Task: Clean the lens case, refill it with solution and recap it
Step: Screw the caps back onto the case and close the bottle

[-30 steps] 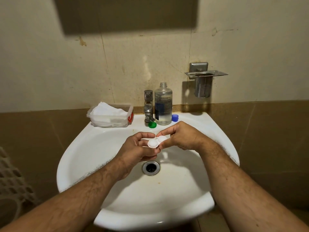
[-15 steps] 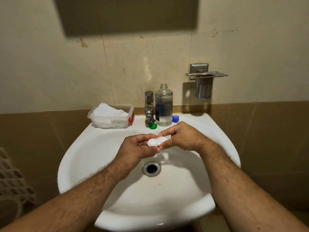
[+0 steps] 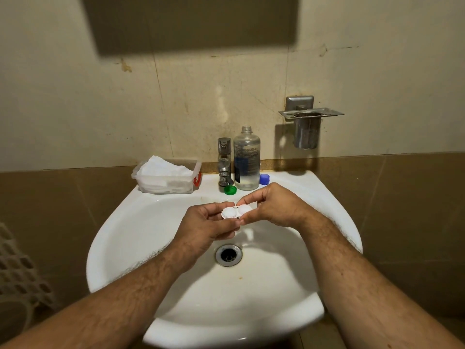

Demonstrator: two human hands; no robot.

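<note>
Lens case (image 3: 236, 211), white, two wells, both uncapped, held over sink (image 3: 156, 222) basin above drain (image 3: 228, 255). L hand (image 3: 208, 222) pinches case's left end, fingers curled round it; R hand (image 3: 271, 206) pinches right end btwn thumb & fingertips. Solution bottle (image 3: 246, 159) upright on sink's back ledge, no cap on, just right of tap (image 3: 224, 161). Green cap (image 3: 230, 190) in front of tap; blue cap (image 3: 264, 179) beside bottle. Tissue tub (image 3: 167, 178) at ledge's left.
</note>
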